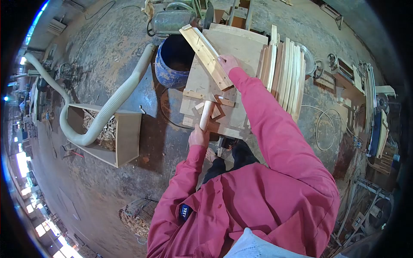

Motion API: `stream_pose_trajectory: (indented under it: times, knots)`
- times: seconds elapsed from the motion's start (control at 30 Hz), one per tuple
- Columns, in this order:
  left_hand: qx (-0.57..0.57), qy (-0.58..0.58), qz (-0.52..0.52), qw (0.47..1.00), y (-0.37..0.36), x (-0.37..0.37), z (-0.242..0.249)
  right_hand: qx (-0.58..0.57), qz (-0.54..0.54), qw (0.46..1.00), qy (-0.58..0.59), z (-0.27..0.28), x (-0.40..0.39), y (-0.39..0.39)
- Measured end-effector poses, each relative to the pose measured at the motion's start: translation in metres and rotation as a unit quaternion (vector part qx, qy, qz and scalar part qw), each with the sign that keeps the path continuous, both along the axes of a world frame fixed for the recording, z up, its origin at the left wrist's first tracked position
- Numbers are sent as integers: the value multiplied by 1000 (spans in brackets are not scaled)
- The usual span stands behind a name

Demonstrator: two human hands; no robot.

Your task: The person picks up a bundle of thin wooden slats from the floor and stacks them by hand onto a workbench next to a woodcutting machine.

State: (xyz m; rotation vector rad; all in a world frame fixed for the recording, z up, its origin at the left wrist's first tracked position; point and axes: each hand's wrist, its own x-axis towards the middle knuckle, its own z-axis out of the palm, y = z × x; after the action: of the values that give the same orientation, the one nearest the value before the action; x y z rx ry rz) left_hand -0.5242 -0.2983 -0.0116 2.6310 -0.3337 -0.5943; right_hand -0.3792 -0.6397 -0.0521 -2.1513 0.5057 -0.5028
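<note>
My left hand (pixel 198 136) is closed around the near end of a short wooden stick (pixel 207 115), which points away from me over the worktable (pixel 241 45). My right hand (pixel 229 63) grips the right edge of a long wooden board (pixel 205 56) lying at a slant across the table; some fingertips are hidden there. Along the board's far right edge runs a pale strip (pixel 204 38). Just beyond the stick, a thin wooden crosspiece (pixel 195 94) is on the table. Small wood offcuts (pixel 218 112) lie beside the stick.
Long wooden strips (pixel 286 71) are stacked on the table's right side. A blue drum (pixel 168 71) stands to its left. A ribbed hose (pixel 124 92) runs into a wooden box (pixel 128 137) of scraps. A green machine (pixel 173 21) sits beyond; a wire basket (pixel 140 215) of offcuts is lower left.
</note>
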Motion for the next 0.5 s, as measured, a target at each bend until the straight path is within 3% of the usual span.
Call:
stream_pose_trajectory:
  times: [0.33, 0.43, 0.5]
  knots:
    - [-1, -13, 0, 1000, -58, 39, 7, 53, -4, 998, 36, 21, 35, -50]
    - [-16, -27, -9, 999, -64, 41, 8, 46, -31, 995, 82, 54, 26, -50]
    - [-13, -32, 7, 999, -64, 40, 4, 16, -36, 995, 92, 43, 31, -62]
